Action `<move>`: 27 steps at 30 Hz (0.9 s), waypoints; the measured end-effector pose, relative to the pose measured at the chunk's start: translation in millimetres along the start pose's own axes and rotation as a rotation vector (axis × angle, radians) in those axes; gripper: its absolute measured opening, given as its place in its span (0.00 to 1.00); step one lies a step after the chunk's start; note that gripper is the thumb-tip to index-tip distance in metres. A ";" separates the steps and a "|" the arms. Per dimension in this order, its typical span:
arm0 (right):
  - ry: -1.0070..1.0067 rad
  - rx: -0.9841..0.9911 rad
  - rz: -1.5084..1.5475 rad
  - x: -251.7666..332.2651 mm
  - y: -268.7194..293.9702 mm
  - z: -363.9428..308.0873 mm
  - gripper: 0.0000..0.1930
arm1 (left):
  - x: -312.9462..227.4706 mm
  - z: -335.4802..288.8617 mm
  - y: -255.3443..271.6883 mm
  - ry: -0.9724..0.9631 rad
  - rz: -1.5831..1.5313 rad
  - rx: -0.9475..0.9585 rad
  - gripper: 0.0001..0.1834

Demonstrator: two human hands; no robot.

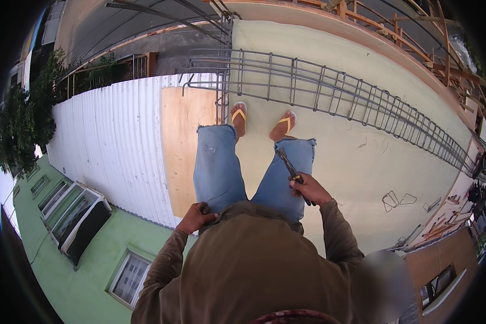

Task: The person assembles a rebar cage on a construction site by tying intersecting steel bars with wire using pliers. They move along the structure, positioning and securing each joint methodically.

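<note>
My right hand point(310, 189) is wrapped round the handles of a pair of pincers point(289, 166). Their dark metal head points up and away over my right thigh, and the grips are black with yellow. At my left hip, by the pocket of my blue jeans point(217, 167), my left hand point(196, 217) is closed. Something small and dark shows at its fingers, too little to name. Ahead of my feet, a long cage of steel reinforcing bars point(319, 86) with square stirrups runs from upper left to far right, apart from both hands.
I stand in yellow-strapped flip-flops on a pale deck point(351, 162). Upright bars point(223, 100) rise at the cage's left end. Left lie a plywood sheet point(181, 140) and white corrugated metal point(110, 140). Loose stirrups point(398, 200) lie at right; timber framing point(399, 35) lines the far edge.
</note>
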State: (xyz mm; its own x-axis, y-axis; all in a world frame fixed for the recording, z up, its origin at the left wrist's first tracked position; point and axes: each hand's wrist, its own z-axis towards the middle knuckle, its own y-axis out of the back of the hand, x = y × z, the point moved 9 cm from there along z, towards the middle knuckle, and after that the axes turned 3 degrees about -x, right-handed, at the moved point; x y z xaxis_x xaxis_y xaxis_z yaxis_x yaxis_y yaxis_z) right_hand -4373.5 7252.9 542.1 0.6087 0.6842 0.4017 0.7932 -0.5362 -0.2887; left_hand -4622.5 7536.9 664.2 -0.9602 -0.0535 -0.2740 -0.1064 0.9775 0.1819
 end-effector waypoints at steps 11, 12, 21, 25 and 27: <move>-0.090 -0.738 -0.463 -98.5 234.2 249.4 0.19 | -56.7 377.9 118.9 -0.350 0.058 -0.407 0.17; -0.102 -0.638 -0.199 -108.2 219.3 272.5 0.18 | -65.4 416.9 111.9 -0.393 0.121 -0.394 0.15; -0.302 -0.423 0.762 -148.1 30.5 433.1 0.05 | -122.2 637.8 27.8 -0.661 0.709 -0.302 0.14; -0.184 -0.698 0.875 -152.1 18.9 476.1 0.05 | -143.1 680.3 20.4 -0.750 0.747 -0.387 0.13; -0.145 -0.851 0.821 -151.9 24.3 490.8 0.07 | -155.1 692.0 24.4 -0.830 0.743 -0.493 0.13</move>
State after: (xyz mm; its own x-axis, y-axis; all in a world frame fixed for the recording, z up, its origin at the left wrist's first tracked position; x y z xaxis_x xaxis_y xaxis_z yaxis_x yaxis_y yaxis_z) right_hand -4438.0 7378.6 47.6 0.9687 0.0033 0.2482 -0.0679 -0.9582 0.2778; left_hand -4297.5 7710.2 57.6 -0.3915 0.8091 -0.4383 0.1387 0.5228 0.8411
